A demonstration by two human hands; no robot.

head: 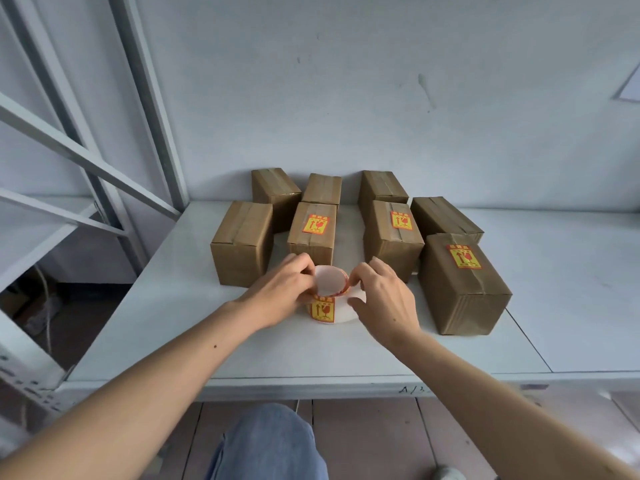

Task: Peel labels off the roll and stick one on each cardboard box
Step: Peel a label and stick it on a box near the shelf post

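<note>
Head view, looking down on a white surface (pixel 207 341) set against a pale wall. Label roll (pixel 323 308) standing near the front edge of the surface, a yellow-and-red label facing the camera, white backing strip trailing to its right. Left hand (pixel 282 292) curled round the left side and top of the roll, gripping it. Right hand (pixel 384 299) at the roll's upper right edge, thumb and forefinger pinching a partly lifted label (pixel 332 282), pale underside turned up; remaining fingers loosely bent above the backing strip.

Eight taped cardboard boxes behind and beside the roll. Labelled on top: centre-left box (pixel 313 233), centre-right box (pixel 393 237), near right box (pixel 464 285). Unlabelled: near left box (pixel 242 244), three boxes in the back row (pixel 275 192) (pixel 322 188) (pixel 382 188), and far right box (pixel 445 216).

White metal shelving frame (pixel 86 161) at left; blue denim knee (pixel 266 441) below the surface's edge.
</note>
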